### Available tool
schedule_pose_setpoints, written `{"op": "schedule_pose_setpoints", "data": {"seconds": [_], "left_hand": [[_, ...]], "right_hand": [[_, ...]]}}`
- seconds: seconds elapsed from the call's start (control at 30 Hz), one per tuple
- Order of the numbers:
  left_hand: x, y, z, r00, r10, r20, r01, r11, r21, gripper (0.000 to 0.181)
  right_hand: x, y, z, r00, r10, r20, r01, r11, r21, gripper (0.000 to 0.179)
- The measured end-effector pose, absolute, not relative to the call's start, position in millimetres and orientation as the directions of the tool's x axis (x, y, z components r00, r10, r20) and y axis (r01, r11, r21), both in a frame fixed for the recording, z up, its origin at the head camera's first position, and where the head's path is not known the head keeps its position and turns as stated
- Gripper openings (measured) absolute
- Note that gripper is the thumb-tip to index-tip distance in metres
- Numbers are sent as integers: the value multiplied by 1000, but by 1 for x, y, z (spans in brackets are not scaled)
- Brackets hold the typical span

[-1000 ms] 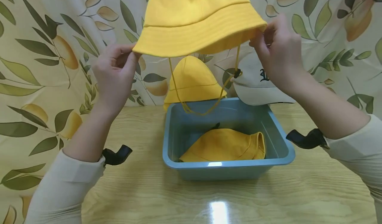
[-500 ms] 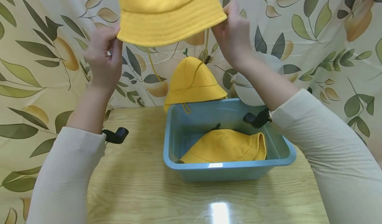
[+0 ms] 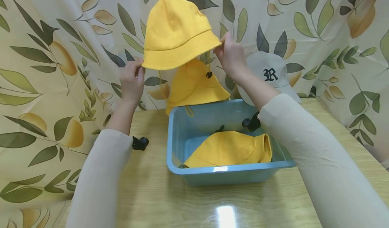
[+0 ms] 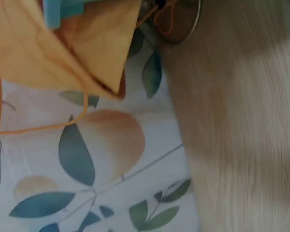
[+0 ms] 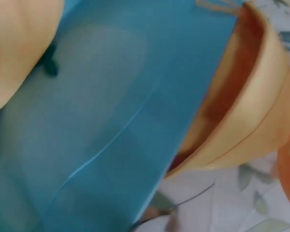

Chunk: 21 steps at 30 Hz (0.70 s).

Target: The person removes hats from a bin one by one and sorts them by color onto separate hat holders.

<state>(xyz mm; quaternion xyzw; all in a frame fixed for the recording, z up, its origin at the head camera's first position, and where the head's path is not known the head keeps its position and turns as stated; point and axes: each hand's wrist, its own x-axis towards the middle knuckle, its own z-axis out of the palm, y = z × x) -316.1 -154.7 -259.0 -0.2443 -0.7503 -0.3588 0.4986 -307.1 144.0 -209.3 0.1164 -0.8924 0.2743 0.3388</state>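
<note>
A yellow bucket hat (image 3: 177, 32) with a green sprout on top hangs in the air in the head view, its crown up. My left hand (image 3: 132, 81) pinches the left side of its brim. The right side is pinched by my right hand (image 3: 232, 57). A thin chin cord with a dark toggle (image 3: 209, 74) dangles under the brim. Just behind, a second yellow hat (image 3: 197, 86) leans at the back rim of a blue bin (image 3: 229, 168). Another yellow hat (image 3: 228, 148) lies on its side inside the bin. Neither wrist view clearly shows the fingers' grip.
A pale baseball cap (image 3: 267, 71) with a dark letter stands behind the bin's right rear corner, partly covered by my right arm. The wooden table (image 3: 146, 194) meets a leaf-and-fruit patterned curtain (image 3: 100, 76) at the back and left.
The held hat has moved left and farther from me, so its whole crown and sprout now show. My right arm has swung left across the bin. Both hands keep the brim.
</note>
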Motion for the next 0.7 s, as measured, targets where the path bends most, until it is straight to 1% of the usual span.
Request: {"op": "schedule_pose_setpoints", "data": {"seconds": [0.07,0.2,0.37,0.53,0.7], "left_hand": [[-318,-149,-263,-424,19,906,714,622,321,15],[-324,-134,-267,-474,73,877,713,617,334,17],[-327,-120,-284,-536,160,829,702,631,331,15],[-325,-119,-304,-595,164,787,657,663,358,16],[-321,-127,-327,-680,153,717,600,678,425,18]], "right_hand": [[-311,149,-213,-752,-21,659,-372,839,-397,19],[-316,161,-222,-774,17,632,-320,852,-414,17],[-317,175,-232,-854,17,521,-253,860,-444,19],[-320,182,-245,-916,-44,399,-217,890,-401,21],[-320,184,-260,-935,-169,313,-265,919,-294,16]]}}
